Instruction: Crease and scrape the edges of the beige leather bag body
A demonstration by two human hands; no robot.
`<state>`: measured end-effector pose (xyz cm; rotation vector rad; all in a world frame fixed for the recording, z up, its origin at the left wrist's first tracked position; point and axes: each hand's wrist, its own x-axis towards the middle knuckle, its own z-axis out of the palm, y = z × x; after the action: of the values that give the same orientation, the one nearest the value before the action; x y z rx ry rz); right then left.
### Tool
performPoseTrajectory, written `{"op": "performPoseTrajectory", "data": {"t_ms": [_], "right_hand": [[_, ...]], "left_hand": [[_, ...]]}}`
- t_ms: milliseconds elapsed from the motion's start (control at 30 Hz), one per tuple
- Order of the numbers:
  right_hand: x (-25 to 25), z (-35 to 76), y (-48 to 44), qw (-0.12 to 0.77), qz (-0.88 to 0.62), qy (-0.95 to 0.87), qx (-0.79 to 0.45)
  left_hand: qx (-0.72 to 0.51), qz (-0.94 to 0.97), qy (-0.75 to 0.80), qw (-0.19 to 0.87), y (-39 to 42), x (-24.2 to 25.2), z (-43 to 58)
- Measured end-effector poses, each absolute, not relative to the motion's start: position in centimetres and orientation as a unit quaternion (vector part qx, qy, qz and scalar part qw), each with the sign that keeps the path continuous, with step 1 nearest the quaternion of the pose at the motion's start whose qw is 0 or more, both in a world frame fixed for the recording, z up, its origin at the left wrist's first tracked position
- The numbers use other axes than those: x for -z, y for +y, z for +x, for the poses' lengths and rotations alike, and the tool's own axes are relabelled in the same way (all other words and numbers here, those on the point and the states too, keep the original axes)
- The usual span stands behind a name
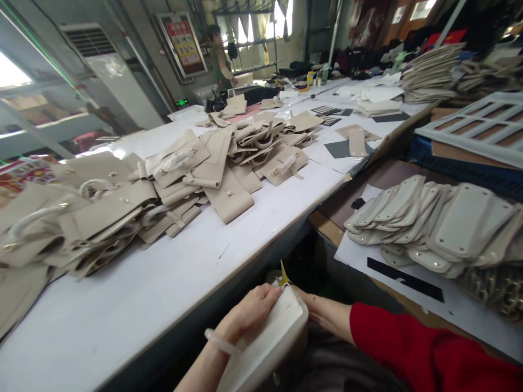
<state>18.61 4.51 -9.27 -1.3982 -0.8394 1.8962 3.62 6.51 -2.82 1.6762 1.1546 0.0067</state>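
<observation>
At 6 o'clock, below table edge, I see left hand (250, 318) with fingers curled over cream rectangular leather panel (269, 345), gripping it. Right hand (317, 307), 5 o'clock, half hidden behind panel; fingers, cannot tell. Small yellow tip (283, 276) touches panel top. Cream leather flaps (122, 207) heaped on white table (163, 294), 10 o'clock.

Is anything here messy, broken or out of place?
Nothing looks spilled or torn. The beige leather flap pieces sprawl in a loose, crisscross heap across the white table, while the cream rounded leather panels at right lie fanned in a tidy row. The left hand grips a cream leather piece.
</observation>
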Motion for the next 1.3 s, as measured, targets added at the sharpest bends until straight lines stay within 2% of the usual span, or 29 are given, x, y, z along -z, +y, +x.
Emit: {"op": "performPoseTrajectory", "data": {"t_ms": [200, 400, 467, 567, 633, 700, 833, 933, 1067, 1300], "right_hand": [[10.6, 20.3, 5.0, 0.202, -0.583, -0.399, -0.678], [9.8, 29.3, 6.5, 0.109, -0.599, -0.483, -0.629], [8.3, 31.9, 7.3, 0.04, -0.546, -0.508, -0.665], [6.3, 33.0, 8.8, -0.109, -0.425, -0.536, -0.721], [5.5, 32.1, 10.0, -0.169, -0.382, -0.572, -0.706], [4.9, 30.8, 11.0, -0.168, -0.394, -0.641, -0.637], [3.6, 28.7, 12.5, -0.079, -0.448, -0.797, -0.399], [2.6, 27.5, 13.3, -0.054, -0.42, -0.866, -0.267], [2.0, 25.5, 14.0, -0.071, -0.331, -0.923, -0.181], [1.3, 24.0, 14.7, -0.096, -0.234, -0.961, -0.11]], "left_hand": [[-0.007, 0.671, 0.502, 0.546, 6.1, 2.9, 3.6], [-0.029, 0.635, 0.502, 0.587, 6.1, 3.2, 3.3], [-0.031, 0.627, 0.496, 0.6, 6.2, 3.2, 3.3], [-0.038, 0.621, 0.489, 0.611, 6.5, 3.1, 3.2], [-0.046, 0.622, 0.489, 0.61, 6.7, 3.0, 3.1], [-0.057, 0.625, 0.496, 0.6, 6.8, 2.8, 3.1], [-0.079, 0.627, 0.506, 0.587, 6.8, 2.9, 3.3], [-0.096, 0.609, 0.521, 0.59, 6.6, 3.2, 3.5], [-0.097, 0.609, 0.546, 0.567, 6.4, 3.1, 3.5], [-0.11, 0.688, 0.484, 0.529, 6.3, 1.5, 3.4]]}}
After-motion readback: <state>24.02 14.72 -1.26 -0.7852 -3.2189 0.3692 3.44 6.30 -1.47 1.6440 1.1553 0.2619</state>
